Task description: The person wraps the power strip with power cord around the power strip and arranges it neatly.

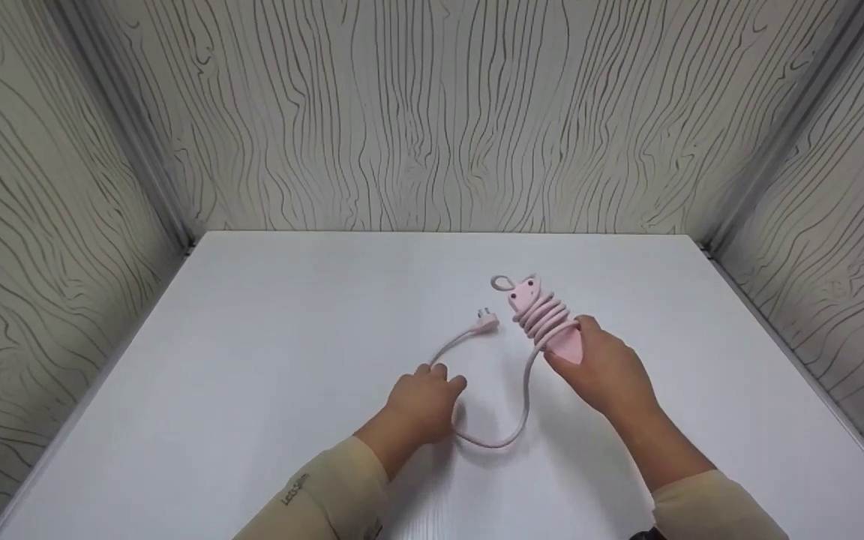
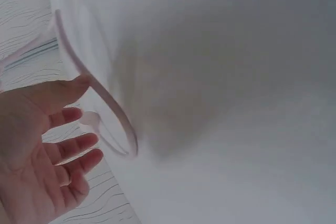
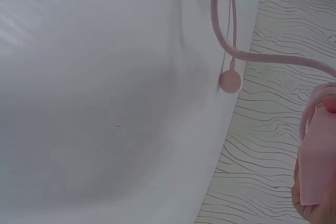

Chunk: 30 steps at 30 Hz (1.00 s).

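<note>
A pink fish-shaped cord winder (image 1: 568,346) with two dark eyes is tilted over the table, several turns of pale pink cord (image 1: 526,390) wrapped round its middle. My right hand (image 1: 612,371) grips its tail end, thumb on one side and fingers on the other. From there the cord sags in a loop toward my left hand (image 1: 424,401). In the left wrist view the thumb tip is right at the cord (image 2: 113,103), while the other fingers are loosely bent and spread. Beyond that hand the cord runs to a pink plug (image 1: 487,322), prongs pointing away.
A small grey loop (image 1: 502,283) sticks out at the winder's head. The white table (image 1: 289,300) reaches back to a wood-grain patterned panel (image 1: 432,112). Similar panels rise at the left and right, with grey metal posts (image 1: 132,135) in the corners.
</note>
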Tool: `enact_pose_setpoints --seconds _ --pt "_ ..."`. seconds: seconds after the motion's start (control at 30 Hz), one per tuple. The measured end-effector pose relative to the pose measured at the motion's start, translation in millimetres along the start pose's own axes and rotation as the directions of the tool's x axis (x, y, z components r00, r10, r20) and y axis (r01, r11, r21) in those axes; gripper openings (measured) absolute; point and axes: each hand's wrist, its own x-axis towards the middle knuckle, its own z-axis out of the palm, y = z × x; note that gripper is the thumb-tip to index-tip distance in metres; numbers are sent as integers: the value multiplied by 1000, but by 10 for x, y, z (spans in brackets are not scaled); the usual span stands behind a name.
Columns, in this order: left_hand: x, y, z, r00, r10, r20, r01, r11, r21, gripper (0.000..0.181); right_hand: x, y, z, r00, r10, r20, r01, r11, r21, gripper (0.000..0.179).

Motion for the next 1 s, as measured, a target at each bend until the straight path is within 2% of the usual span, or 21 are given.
enact_pose_setpoints --seconds 0.07,0.1,0.13,0.17,0.2,0.23,0.27,0.33,0.37,0.4,0.47,0.5,0.53,0.57,0.6,0.67,0.7,0.77,0.87,1.0 --pt "13 69 -66 1000 -19 23 22 991 -132 48 -14 -33 9 1000 -8 -8 8 1000 9 61" --pt "20 104 -99 1000 -19 23 24 976 -216 48 -23 -50 13 1000 -12 -11 12 1000 15 62" --pt "28 139 -134 1000 -15 19 21 949 -315 48 -32 -65 16 1000 -15 -12 16 1000 22 62" --pt "37 172 -164 1000 -7 13 11 906 -424 45 -39 -81 19 1000 -20 -14 20 999 27 62" --pt "49 203 -192 1000 7 -1 -7 847 -532 41 -44 -94 23 1000 -27 -15 28 999 28 63" --pt "61 231 -219 1000 18 -10 -20 776 -630 38 -48 -108 27 999 -37 -20 38 999 27 62" --pt "72 258 -241 999 28 -21 -34 693 -720 38 -53 -122 31 999 -46 -22 47 999 25 62" --pt "95 308 -266 998 44 -54 -69 501 -863 38 -59 -146 39 997 -71 -34 71 997 12 60" --pt "106 327 -265 997 47 -63 -77 407 -910 39 -63 -157 43 996 -81 -41 82 997 6 59" --pt "113 345 -266 996 50 -72 -84 328 -941 39 -67 -165 46 995 -90 -46 90 996 1 59" --pt "118 369 -247 995 60 -81 -91 199 -976 37 -79 -177 50 993 -102 -53 102 995 0 57" --pt "116 377 -234 994 73 -82 -92 147 -985 35 -86 -179 49 993 -104 -54 105 994 5 57" --pt "110 384 -222 993 84 -78 -88 116 -989 34 -94 -181 47 993 -102 -53 103 995 17 57" --pt "101 387 -210 992 97 -80 -90 104 -991 33 -100 -181 45 994 -96 -52 98 995 30 57" --pt "94 392 -197 990 114 -86 -98 106 -990 33 -105 -181 41 995 -87 -50 90 995 46 58" --pt "82 399 -172 985 136 -103 -121 129 -984 32 -116 -183 28 996 -73 -51 77 994 74 58" --pt "77 402 -163 984 142 -110 -130 141 -981 33 -118 -183 20 996 -70 -52 74 994 85 56" --pt "72 402 -148 982 138 -130 -155 188 -970 34 -117 -180 2 995 -75 -64 81 992 95 48" --pt "69 383 -144 982 117 -150 -172 218 -961 36 -108 -168 -23 993 -98 -63 103 992 77 36" --pt "65 334 -174 978 88 -189 -207 285 -936 37 -103 -142 -27 996 -89 -8 89 995 53 37"
